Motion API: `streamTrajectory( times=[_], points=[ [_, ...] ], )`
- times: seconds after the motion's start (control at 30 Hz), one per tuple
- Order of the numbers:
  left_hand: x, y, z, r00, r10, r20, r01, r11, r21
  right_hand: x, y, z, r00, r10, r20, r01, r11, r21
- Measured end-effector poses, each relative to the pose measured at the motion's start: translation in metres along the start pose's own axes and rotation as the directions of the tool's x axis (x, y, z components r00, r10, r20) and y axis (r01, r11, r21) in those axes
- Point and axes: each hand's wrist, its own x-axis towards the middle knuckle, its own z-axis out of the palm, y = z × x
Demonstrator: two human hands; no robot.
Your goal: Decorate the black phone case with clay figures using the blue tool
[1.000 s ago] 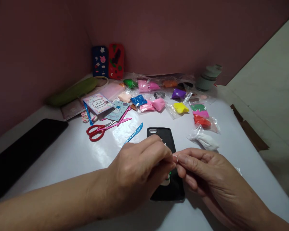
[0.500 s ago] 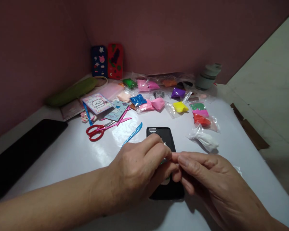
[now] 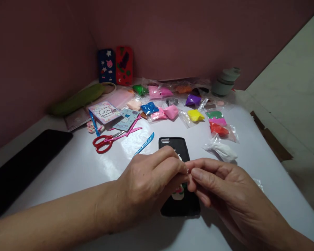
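A black phone case (image 3: 181, 208) lies on the white table with white, green and pink decorations on it, partly covered by my hands. Above its middle, my left hand (image 3: 157, 181) is closed, its fingertips pinched around a tiny white piece (image 3: 187, 170). The fingertips of my right hand (image 3: 219, 188) meet it there in a pinch; whether they hold part of the same piece is hidden. A blue plastic knife (image 3: 145, 143) lies just beyond my left hand.
Red scissors (image 3: 102, 144) and printed cards (image 3: 105, 112) lie left of centre. Several clay packets, including a yellow one (image 3: 195, 115) and a white one (image 3: 225, 152), spread across the back and right. A dark slab (image 3: 28, 164) is at left; two decorated cases (image 3: 124, 66) lean behind.
My hands have shifted slightly at the fingertips, so the tiny white piece and more of the pink and green decoration on the case now show.
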Motion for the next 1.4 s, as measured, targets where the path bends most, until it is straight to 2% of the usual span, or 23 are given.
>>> streamTrajectory(
  times=[0.27,0.47,0.77,1.4],
  points=[
    [-0.0007,-0.0015,0.0006,0.999,0.027,0.017,-0.028,0.999,0.045,-0.0009,0.0014,0.001,0.992,-0.087,-0.091,0.065,0.974,-0.216],
    [-0.0018,-0.0019,0.0,1.0,0.026,0.013,-0.026,0.999,0.03,-0.0014,0.002,0.0017,0.981,-0.167,-0.095,0.125,0.931,-0.342],
    [-0.0016,-0.0008,-0.0005,0.999,-0.028,0.03,0.026,0.997,0.072,0.0017,0.0032,-0.001,0.994,-0.032,-0.106,0.007,0.975,-0.222],
    [-0.0034,-0.0022,0.0022,0.999,0.007,0.033,-0.008,1.0,0.028,0.002,0.0032,-0.0001,0.994,-0.018,-0.104,-0.01,0.963,-0.27]
  ],
)
